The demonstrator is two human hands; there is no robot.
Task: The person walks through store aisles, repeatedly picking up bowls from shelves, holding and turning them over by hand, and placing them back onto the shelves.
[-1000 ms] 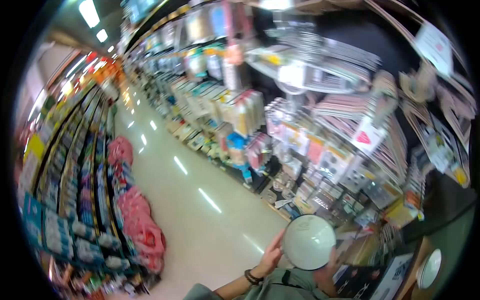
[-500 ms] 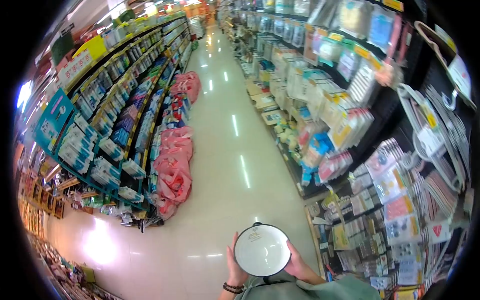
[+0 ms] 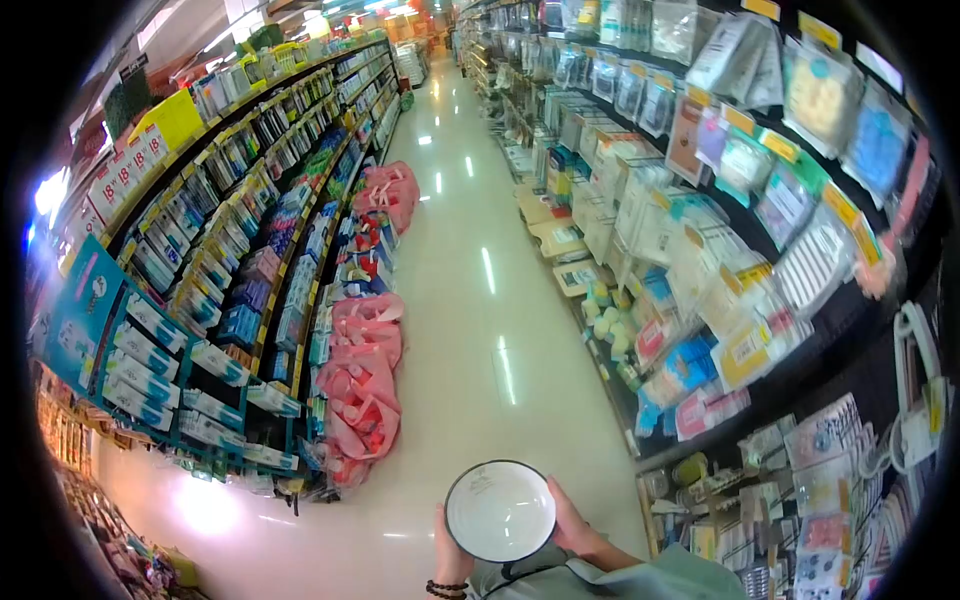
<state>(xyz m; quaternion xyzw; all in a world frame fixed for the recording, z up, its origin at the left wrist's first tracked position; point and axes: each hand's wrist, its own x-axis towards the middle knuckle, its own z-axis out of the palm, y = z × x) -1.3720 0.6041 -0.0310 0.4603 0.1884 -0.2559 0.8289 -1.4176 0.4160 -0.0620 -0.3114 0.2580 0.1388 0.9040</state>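
Note:
Between both hands, low in the head view, is a round white bowl [image 3: 501, 512] with a thin dark rim and a faint printed mark inside. Nothing lies in it, and its inner face is turned up toward me. My left hand [image 3: 452, 548] is closed around the left side, with a dark beaded bracelet [image 3: 446, 588] on its wrist. On the opposite side, my right hand [image 3: 570, 518] grips the rim, thumb along the edge. The fingers beneath the bowl are hidden.
A shiny tiled aisle floor [image 3: 470, 330] runs ahead. Along the left shelf [image 3: 270, 230] with boxed goods, pink bags [image 3: 362, 400] sit on the floor. Hanging packs [image 3: 745, 345] fill the right rack, with white hangers [image 3: 915, 400] at far right. A teal display [image 3: 75, 320] stands at left.
The shelves on both sides appear nearer and lower as my view moves forward down the aisle. The bowl sits slightly further left and tilts a little differently, still held in both hands.

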